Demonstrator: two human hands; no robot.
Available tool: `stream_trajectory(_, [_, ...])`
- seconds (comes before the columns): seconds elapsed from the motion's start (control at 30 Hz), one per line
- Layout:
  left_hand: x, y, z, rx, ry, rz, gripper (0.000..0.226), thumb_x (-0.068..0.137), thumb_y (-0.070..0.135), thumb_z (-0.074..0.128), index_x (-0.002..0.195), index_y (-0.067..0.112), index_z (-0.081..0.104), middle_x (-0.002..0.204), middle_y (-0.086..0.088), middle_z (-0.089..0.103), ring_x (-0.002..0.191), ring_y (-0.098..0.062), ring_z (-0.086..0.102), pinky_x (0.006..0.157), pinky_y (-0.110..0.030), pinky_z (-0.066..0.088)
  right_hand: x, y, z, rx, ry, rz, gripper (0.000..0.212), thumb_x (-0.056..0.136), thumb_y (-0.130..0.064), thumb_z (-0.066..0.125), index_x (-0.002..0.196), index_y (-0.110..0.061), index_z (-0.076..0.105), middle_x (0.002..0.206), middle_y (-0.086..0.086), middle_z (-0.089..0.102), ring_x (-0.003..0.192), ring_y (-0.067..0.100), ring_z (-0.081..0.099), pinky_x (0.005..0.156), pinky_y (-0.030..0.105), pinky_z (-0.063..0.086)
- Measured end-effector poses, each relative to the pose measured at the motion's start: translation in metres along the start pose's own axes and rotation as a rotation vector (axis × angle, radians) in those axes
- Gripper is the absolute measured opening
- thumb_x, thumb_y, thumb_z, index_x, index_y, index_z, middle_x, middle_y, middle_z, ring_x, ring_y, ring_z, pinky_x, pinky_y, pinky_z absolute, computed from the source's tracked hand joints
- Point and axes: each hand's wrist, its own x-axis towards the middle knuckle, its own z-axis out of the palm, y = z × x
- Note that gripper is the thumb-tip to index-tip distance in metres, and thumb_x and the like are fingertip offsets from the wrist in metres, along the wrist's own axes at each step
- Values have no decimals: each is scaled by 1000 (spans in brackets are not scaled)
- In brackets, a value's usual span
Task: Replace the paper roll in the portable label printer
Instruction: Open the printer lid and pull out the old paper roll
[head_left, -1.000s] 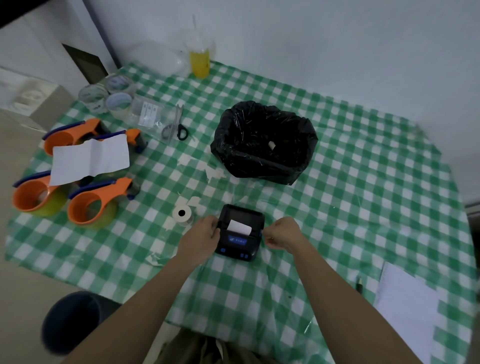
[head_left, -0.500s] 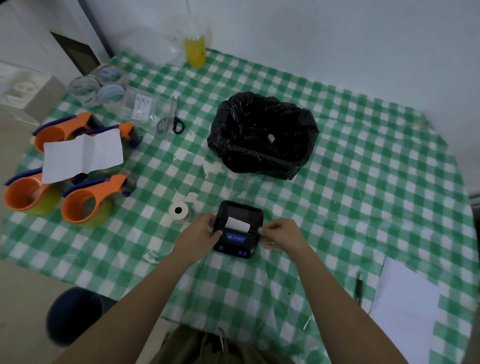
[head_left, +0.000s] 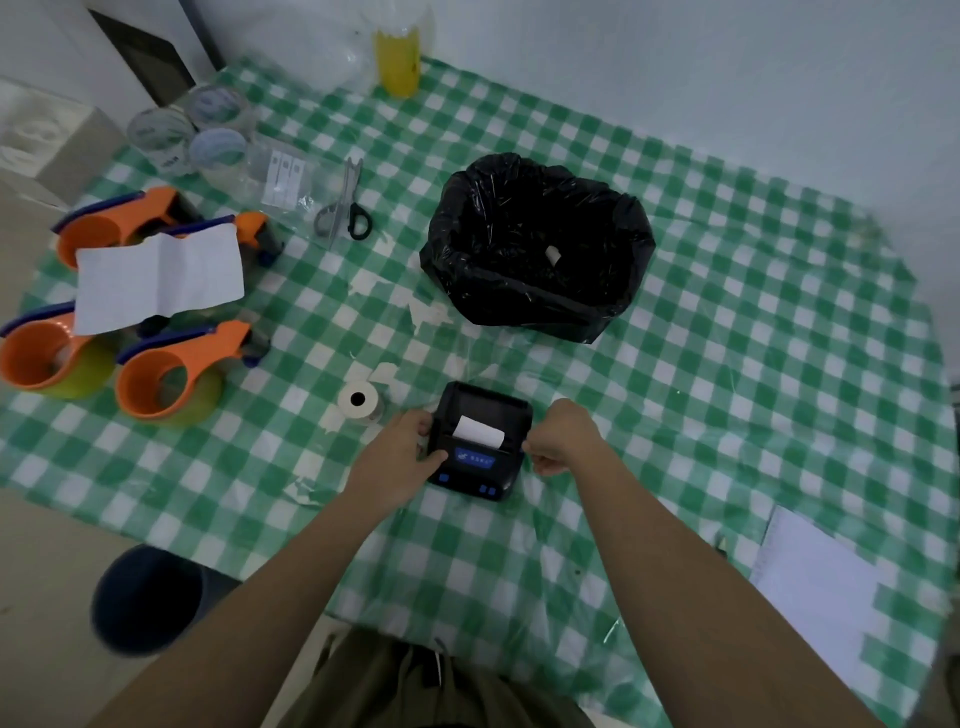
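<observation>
Fingers of the left hand (head_left: 397, 457) curl around the left edge of the label printer (head_left: 478, 440); right hand (head_left: 563, 435) fingers, bunched, press its right edge. Between them the black printer lies flat on the checked tablecloth (head_left: 727, 364), a white paper strip (head_left: 479, 429) emerging above its blue panel. Left of the left fingers stands a paper roll (head_left: 358, 401). Beyond, a black-lined bin (head_left: 540, 244) holds a small white core (head_left: 551, 255).
</observation>
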Motion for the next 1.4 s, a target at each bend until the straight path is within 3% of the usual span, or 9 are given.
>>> stream_trajectory(0.17, [1,-1,1,-41,-12,-18,39,82,24,65,117,13,52,113,-6,58,83,-19,57,79,-37,50,3,-1,0,37,-30,43,11,77,5,60,71,-1,54,63,20,61,57,30,67,56,39,60])
stream_trajectory(0.3, [2,-2,-1,-15,-36,-28,37,81,25,65,114,13,53,113,-6,59,83,-18,56,75,-33,47,-5,6,5,2,30,-44,18,69,4,60,57,-5,49,50,15,54,53,27,60,58,39,56])
stream_trajectory(0.4, [4,2,-5,54,-62,-38,35,82,24,64,111,10,51,110,-9,59,84,-19,53,73,-32,43,-26,20,12,-9,171,-206,4,79,-11,62,75,-8,62,71,13,65,68,26,63,69,38,56])
stream_trajectory(0.57, [5,10,-7,115,-92,-12,37,85,21,59,116,5,47,117,-16,55,96,-30,58,83,-42,50,-44,27,21,76,388,-440,21,89,-23,59,105,-9,63,95,6,66,77,16,56,76,37,53])
stream_trajectory(0.73, [0,15,-14,148,-51,10,41,88,25,54,124,5,45,124,-19,52,101,-34,59,90,-47,48,-27,14,38,-15,377,-331,60,76,-46,69,122,-13,53,118,13,53,112,31,47,98,41,41])
stream_trajectory(1.03, [-13,18,-28,120,3,58,38,90,26,52,124,10,50,125,-14,54,107,-27,58,94,-40,46,-26,15,43,-160,451,-364,34,81,-47,63,108,-26,68,118,8,46,114,31,37,100,42,32])
stream_trajectory(1.13, [-15,20,-32,141,15,69,36,90,26,51,123,10,50,125,-13,54,105,-27,58,92,-39,46,-31,9,43,-168,429,-399,23,84,-38,64,101,-25,71,116,7,50,113,30,38,97,37,31])
stream_trajectory(1.27, [-16,27,-42,90,91,78,32,91,23,48,121,13,52,120,-8,57,100,-25,59,86,-37,48,-51,11,38,-151,436,-699,19,88,-26,60,96,-10,68,100,5,60,97,24,50,79,23,34])
stream_trajectory(1.4, [-7,45,-58,8,198,149,25,91,19,47,113,13,57,111,-8,62,93,-25,60,86,-42,51,-83,-7,12,112,493,-767,14,91,-22,54,97,-12,62,86,0,64,77,19,59,65,30,48])
